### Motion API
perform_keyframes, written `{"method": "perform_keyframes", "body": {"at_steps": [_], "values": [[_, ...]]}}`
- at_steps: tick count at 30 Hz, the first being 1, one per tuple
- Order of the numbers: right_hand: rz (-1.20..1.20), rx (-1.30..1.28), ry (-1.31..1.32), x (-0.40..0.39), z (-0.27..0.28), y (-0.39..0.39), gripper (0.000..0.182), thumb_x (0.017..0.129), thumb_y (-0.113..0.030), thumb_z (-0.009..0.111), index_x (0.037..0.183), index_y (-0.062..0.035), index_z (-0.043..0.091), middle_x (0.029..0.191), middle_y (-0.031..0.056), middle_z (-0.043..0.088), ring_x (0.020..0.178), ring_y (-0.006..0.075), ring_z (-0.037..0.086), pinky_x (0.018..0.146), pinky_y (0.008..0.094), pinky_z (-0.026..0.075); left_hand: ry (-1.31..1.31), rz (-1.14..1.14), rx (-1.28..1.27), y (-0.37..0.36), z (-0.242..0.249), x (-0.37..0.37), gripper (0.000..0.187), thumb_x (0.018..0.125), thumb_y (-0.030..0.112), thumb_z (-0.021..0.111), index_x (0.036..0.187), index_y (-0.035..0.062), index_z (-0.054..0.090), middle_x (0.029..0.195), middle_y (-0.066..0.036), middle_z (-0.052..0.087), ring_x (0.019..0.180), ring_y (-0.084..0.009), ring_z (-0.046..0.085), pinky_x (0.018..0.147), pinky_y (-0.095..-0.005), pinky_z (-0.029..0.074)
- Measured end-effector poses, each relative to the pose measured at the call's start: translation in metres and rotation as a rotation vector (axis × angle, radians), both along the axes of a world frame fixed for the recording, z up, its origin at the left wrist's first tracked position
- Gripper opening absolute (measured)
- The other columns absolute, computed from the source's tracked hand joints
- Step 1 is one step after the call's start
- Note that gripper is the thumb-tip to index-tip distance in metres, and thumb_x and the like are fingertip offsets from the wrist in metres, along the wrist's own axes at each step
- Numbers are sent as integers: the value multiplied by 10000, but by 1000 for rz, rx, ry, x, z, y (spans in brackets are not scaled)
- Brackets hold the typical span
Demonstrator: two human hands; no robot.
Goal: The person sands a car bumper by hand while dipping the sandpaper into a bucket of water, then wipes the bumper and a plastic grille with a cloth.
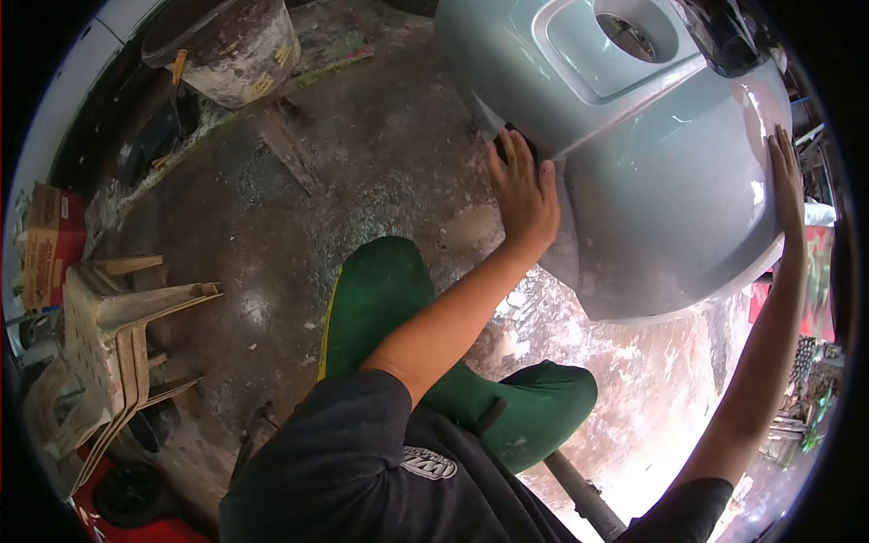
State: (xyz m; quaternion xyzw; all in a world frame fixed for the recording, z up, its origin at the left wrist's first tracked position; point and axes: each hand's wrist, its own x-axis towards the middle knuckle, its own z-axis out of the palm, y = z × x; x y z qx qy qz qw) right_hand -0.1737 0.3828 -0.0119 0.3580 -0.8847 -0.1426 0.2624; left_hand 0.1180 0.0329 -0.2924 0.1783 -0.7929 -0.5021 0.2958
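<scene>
A large silver-grey painted vehicle panel (670,190), with a recessed area and a round opening near its top, fills the upper right. My left hand (527,195) is at the panel's left edge, its fingers apart beside a small black part (518,143); nothing shows in its grasp. Against the panel's far right edge lies my right hand (786,181), fingers stretched out and flat, seen from the side. Light reflections cross the panel's glossy surface.
Stacked plastic stools (122,335) stand at the left, near a red and brown carton (52,244). A dirty bucket (240,54) is at the upper left. A wooden piece (291,149) lies on the stained floor (272,217). A pole (584,493) shows below my legs.
</scene>
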Motion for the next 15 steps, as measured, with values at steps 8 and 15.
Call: {"method": "perform_keyframes", "body": {"at_steps": [8, 15], "values": [[-55, -53, -42, 10, 2, -11, 502, 1023, -160, 378, 1524, -191, 403, 1632, 72, 280, 1505, 279, 245, 1244, 373, 189, -20, 6, -52, -24, -9, -7, 748, 1058, 445, 333, 1550, -84, 137, 1629, -287, 90, 1494, -481, 65, 1211, -552, 67], [-26, 5, 26, 7, -1, -9, 527, 1004, -111, 389, 1522, -202, 403, 1631, 72, 283, 1504, 284, 249, 1243, 378, 200, 57, 16, -105, -8, -15, 6, 753, 1055, 452, 332, 1541, -98, 161, 1623, -291, 124, 1485, -483, 100, 1211, -541, 83]]}}
